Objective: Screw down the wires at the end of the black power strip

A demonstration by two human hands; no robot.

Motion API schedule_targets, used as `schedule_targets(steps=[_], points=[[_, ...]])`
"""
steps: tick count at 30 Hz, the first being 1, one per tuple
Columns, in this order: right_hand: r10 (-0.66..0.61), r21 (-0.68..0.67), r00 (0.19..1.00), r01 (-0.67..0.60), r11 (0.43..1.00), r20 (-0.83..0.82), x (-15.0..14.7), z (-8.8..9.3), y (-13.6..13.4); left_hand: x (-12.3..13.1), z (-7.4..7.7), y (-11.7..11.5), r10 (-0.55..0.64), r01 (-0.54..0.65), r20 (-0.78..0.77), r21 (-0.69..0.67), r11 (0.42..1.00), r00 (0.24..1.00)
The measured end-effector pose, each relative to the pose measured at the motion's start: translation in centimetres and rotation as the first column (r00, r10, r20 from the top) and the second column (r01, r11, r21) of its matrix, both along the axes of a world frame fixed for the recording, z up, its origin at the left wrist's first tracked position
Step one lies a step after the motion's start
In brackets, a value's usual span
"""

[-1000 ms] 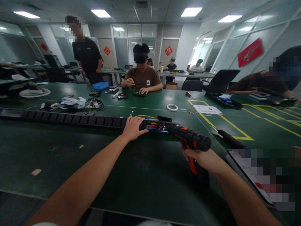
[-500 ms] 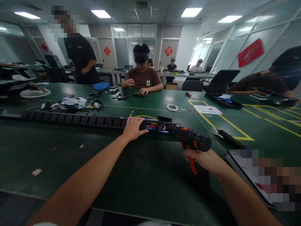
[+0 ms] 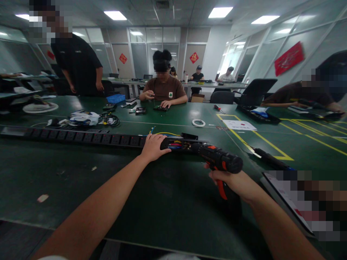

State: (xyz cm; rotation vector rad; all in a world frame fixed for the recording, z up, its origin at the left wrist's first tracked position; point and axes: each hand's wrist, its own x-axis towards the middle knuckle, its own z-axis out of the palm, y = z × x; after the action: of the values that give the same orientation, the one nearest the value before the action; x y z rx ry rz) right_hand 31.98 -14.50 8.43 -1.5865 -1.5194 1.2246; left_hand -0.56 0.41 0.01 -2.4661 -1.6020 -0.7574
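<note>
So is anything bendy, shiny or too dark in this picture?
In the head view, glass walls lean outward near the sides, ceiling lights glare white, and the green table gleams faintly; there too, the drill fades into shadow at the bottom of its grip.

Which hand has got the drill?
The right hand: its fingers wrap the handle of the black-and-orange drill. The left hand has no drill; it rests on the long black socket strip.
</note>
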Motion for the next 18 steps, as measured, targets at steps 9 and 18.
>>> schedule_targets(steps=[9,18], points=[[0.029,0.018,1.000,-0.029,0.999,-0.003,0.12,-0.24,0.13,0.04,0.10,-0.06,-0.008,0.008,0.013,-0.017,1.000,1.000],[0.032,0.016,1.000,-0.032,0.999,0.002,0.20,-0.29,0.18,0.07,0.03,-0.02,-0.009,0.009,0.016,-0.005,1.000,1.000]])
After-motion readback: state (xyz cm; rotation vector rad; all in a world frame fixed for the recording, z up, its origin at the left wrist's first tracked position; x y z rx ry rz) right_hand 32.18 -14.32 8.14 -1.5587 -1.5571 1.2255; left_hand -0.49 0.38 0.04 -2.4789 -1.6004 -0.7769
